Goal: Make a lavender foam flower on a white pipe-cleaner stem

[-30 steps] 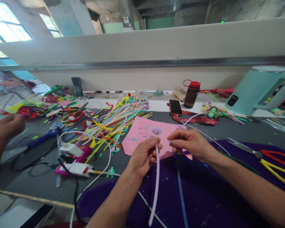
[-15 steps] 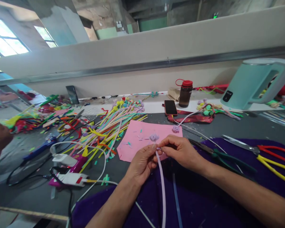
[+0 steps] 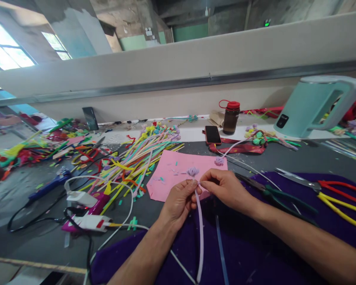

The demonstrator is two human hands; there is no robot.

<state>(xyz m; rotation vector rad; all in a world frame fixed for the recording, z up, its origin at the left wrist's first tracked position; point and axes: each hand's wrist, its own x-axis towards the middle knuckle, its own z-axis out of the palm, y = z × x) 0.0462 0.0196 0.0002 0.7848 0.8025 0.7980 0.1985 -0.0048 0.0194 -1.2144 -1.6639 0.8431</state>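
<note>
Lilac pipe cleaner (image 3: 200, 229) hangs, top end pinched between both hands' fingers (image 3: 195, 186).

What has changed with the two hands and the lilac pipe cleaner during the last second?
The right hand moved left to meet the left hand, and its fingers took hold of the top of the lilac pipe cleaner. The left hand kept its pinch. The pink sheet and green pliers lie as before.

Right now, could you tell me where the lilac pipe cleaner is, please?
In the head view, the lilac pipe cleaner hangs centre-bottom over the purple cloth, its top end pinched between the left hand and right hand, just below the pink sheet.
</note>
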